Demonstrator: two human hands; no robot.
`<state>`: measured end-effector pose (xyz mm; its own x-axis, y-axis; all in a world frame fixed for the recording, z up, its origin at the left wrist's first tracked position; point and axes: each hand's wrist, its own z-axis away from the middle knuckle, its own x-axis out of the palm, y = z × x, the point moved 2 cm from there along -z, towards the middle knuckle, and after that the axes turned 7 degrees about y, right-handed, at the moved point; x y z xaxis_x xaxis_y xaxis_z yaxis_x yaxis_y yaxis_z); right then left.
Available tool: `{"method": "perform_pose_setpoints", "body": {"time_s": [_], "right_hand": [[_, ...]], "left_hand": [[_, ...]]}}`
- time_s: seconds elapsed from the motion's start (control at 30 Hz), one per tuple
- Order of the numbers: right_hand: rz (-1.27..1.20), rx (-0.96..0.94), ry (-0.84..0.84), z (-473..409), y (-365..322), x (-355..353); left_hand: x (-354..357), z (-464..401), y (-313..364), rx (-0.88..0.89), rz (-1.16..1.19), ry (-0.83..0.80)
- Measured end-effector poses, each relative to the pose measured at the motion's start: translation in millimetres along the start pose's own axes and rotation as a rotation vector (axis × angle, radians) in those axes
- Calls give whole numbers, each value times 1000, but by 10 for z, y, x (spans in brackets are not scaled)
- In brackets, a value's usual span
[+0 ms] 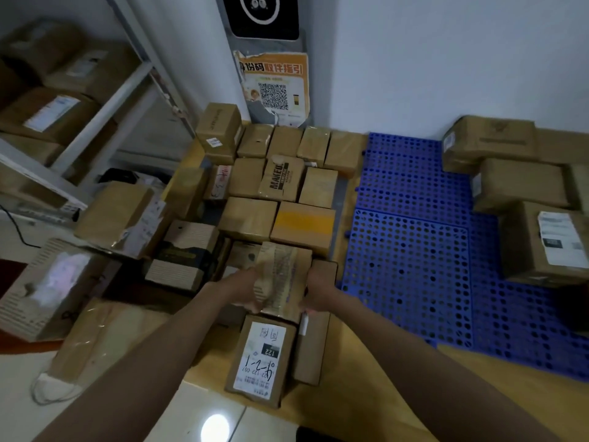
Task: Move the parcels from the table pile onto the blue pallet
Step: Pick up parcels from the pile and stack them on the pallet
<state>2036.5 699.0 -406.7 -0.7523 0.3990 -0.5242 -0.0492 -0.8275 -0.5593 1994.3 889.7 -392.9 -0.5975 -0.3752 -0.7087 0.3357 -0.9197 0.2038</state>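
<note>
A small brown parcel (282, 279) with a worn label is held between both hands near the centre of the view. My left hand (240, 290) grips its left side and my right hand (318, 290) grips its right side. It is above a spread of several cardboard parcels (277, 183) laid side by side. Just below it lies a parcel with a white label reading 122 (261, 358). The blue perforated pallet (411, 237) lies to the right, its middle bare, with three larger boxes (522, 183) along its right side.
A metal shelf rack (105, 100) loaded with boxes stands at the left. More boxes (124, 218) are piled at its foot. A face mask (47, 387) lies at lower left. A white wall and a poster with a QR code (274, 90) are behind.
</note>
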Motion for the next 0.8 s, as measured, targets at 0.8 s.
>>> {"method": "perform_pose_setpoints", "body": {"time_s": [0.8], "right_hand": [[-305, -32, 96, 1049, -438, -396]], "left_hand": [[-535, 983, 224, 164, 69, 291]]}}
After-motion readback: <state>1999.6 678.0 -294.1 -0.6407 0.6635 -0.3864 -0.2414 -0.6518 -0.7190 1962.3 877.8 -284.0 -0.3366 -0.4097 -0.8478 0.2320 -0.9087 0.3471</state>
